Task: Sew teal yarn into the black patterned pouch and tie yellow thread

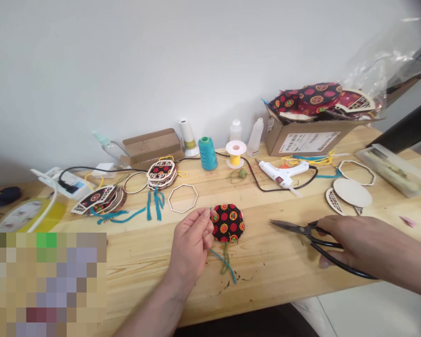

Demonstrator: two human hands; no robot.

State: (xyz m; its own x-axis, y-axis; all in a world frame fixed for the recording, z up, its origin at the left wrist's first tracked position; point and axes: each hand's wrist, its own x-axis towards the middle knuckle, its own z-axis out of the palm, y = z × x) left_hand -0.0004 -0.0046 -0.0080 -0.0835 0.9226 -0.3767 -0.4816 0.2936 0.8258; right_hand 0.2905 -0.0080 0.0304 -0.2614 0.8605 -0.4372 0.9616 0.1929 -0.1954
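Pinched between the thumb and fingers of my left hand (pixel 193 236) is a rounded, fabric-covered piece (pixel 228 223), black with red and orange circles. A green cord (pixel 225 260) hangs below it, and a blue cord (pixel 228 267) trails beside that. My right hand (pixel 351 243) holds black-handled scissors (pixel 294 228), their blades pointing left toward the fabric piece but apart from it. Small dark scraps (pixel 228 283) lie on the wood below the piece. Beyond my left hand lies a thin octagonal wooden frame (pixel 183 186).
A white glue gun (pixel 280 174) with its black cable lies behind the scissors. Blue thread (pixel 207 154) and yellow thread (pixel 235 160) stand near the wall. Patterned pieces fill a cardboard box (pixel 301 135). Stacked lattice pieces (pixel 161 173) sit left; wooden discs (pixel 352 192) lie right.
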